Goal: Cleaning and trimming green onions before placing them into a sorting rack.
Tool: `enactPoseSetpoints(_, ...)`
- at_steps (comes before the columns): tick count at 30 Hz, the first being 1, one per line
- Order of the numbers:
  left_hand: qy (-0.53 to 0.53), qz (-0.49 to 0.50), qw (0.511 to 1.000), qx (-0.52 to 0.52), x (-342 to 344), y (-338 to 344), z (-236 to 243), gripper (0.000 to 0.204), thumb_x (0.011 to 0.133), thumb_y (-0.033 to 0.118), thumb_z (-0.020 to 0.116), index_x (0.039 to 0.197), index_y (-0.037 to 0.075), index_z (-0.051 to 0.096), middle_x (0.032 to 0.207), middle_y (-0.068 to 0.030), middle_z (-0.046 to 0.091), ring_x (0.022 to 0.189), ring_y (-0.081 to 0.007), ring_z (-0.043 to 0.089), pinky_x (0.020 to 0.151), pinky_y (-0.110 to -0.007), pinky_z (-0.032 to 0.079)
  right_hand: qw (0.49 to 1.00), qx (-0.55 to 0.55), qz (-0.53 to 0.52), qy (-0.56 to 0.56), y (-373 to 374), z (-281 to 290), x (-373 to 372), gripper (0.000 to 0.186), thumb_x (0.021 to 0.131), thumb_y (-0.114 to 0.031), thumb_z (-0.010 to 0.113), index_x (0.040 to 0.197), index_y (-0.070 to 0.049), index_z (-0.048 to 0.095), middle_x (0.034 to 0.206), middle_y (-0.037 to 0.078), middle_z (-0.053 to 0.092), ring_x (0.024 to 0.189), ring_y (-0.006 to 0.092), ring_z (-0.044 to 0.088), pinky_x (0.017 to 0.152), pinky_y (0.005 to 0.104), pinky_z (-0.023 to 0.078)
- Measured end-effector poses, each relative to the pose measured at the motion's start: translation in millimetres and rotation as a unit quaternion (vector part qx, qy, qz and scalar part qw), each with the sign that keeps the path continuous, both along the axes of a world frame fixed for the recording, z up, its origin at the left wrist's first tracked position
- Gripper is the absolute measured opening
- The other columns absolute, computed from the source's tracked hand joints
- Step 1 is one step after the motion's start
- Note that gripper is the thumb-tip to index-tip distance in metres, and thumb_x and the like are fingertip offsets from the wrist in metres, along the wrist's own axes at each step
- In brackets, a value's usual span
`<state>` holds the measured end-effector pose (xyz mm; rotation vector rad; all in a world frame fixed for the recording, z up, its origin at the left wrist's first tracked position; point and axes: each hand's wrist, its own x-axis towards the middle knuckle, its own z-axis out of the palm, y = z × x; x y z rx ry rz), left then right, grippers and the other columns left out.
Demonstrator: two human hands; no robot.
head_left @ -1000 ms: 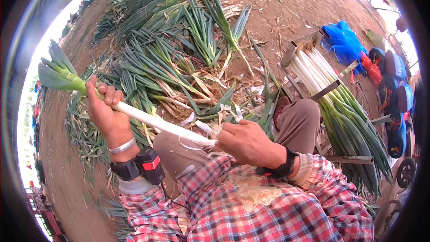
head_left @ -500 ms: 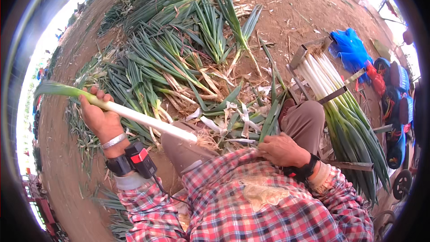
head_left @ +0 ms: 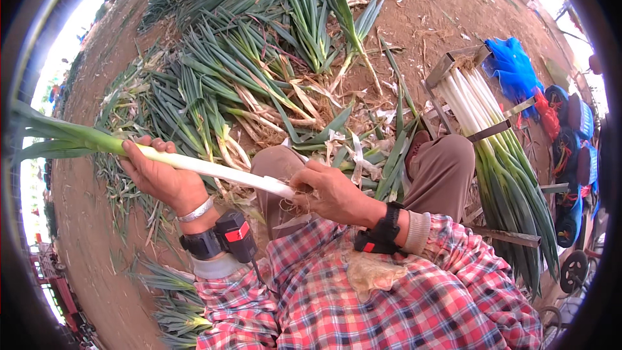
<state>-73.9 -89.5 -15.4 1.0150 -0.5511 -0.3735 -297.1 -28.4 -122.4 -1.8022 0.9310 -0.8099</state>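
A long leek [head_left: 194,165] is held roughly level across the lap, green top out to the person's left, white shank running toward the knees. The left hand [head_left: 159,178] is wrapped around the shank where white turns green, fingers [head_left: 146,147] closed over it from above. The right hand [head_left: 327,191] is closed on the root end of the same leek, thumb and fingers pinched at the tip; thin root strands hang just below it. A silver bangle and a black strap with a red-black device [head_left: 233,236] are worn on the left wrist, a black band [head_left: 382,233] on the right wrist. A heap of untrimmed leeks [head_left: 259,71] is spread on the dirt ground [head_left: 421,6] ahead of the knees, with peeled leaf scraps [head_left: 353,152] just beside them. A metal rack [head_left: 453,65] of stacked trimmed leeks [head_left: 499,155] is seen on the person's right, a blue bag [head_left: 515,68] near it.
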Motion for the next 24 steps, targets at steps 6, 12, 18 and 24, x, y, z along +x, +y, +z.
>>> enactPoseSetpoints(6,-0.001,-0.038,0.999,-0.021,1.9,-0.1,-6.9,0.029,0.1,0.029,0.053,0.121,0.01,0.049,0.081,0.0,0.047,0.066,-0.0076,0.044,0.056,-0.024,0.038,1.0,0.003,-0.001,0.021,-7.2,-3.7,2.1,0.016,0.085,-0.014,0.07,0.094,-0.003,0.063,0.087,0.013,0.058,0.083,0.0291,0.059,0.07,0.0373,0.047)
enactPoseSetpoints(12,-0.011,-0.017,1.0,-0.013,-7.4,-2.0,-6.0,0.026,0.1,0.03,0.054,0.115,0.01,0.05,0.083,0.0001,0.048,0.067,-0.0076,0.045,0.058,-0.023,0.037,0.997,-0.059,-0.029,-0.028,-25.2,12.1,19.4,0.015,0.085,-0.016,0.067,0.089,-0.002,0.062,0.088,0.015,0.059,0.08,0.0338,0.06,0.069,0.0436,0.047)
enactPoseSetpoints(18,-0.041,0.014,0.999,-0.001,-4.6,0.8,-2.8,0.025,0.097,0.027,0.059,0.113,0.009,0.051,0.085,0.0006,0.05,0.069,-0.0069,0.047,0.059,-0.023,0.038,0.992,0.09,-0.077,-0.047,-27.9,-7.8,4.2,0.013,0.086,-0.015,0.065,0.09,-0.003,0.063,0.087,0.015,0.059,0.081,0.0332,0.061,0.071,0.0432,0.048)
enactPoseSetpoints(24,-0.076,0.033,0.997,-0.011,-5.9,0.9,-6.1,0.025,0.097,0.023,0.059,0.115,0.009,0.051,0.084,0.0008,0.049,0.068,-0.0062,0.046,0.056,-0.021,0.036,0.976,-0.081,-0.194,0.058,-17.6,-6.1,-3.0,0.014,0.086,-0.017,0.065,0.096,-0.007,0.062,0.093,0.01,0.059,0.087,0.0314,0.059,0.075,0.0415,0.049)
